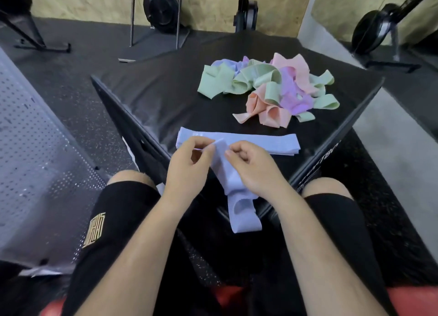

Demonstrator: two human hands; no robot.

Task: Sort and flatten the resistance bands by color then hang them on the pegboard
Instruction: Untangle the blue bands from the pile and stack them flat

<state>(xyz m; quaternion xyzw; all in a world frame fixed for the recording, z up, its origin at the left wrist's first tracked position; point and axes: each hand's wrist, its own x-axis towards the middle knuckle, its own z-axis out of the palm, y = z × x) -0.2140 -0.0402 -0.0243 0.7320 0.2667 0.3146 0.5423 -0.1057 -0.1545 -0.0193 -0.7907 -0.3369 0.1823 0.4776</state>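
A pale blue resistance band point(239, 206) hangs between my hands over the near edge of the black box point(166, 97). My left hand point(187, 166) pinches its upper end between thumb and fingers. My right hand point(253, 166) grips the band just to the right of that. Behind my hands lies a flat stack of pale blue bands point(260, 142). Farther back sits a tangled pile of bands point(272, 88) in green, pink, peach, purple and blue.
A grey perforated pegboard panel point(35, 161) leans at my left. Black weight plates point(161, 10) and rack legs stand along the wooden back wall. My knees in black shorts flank the box. The floor is black speckled rubber.
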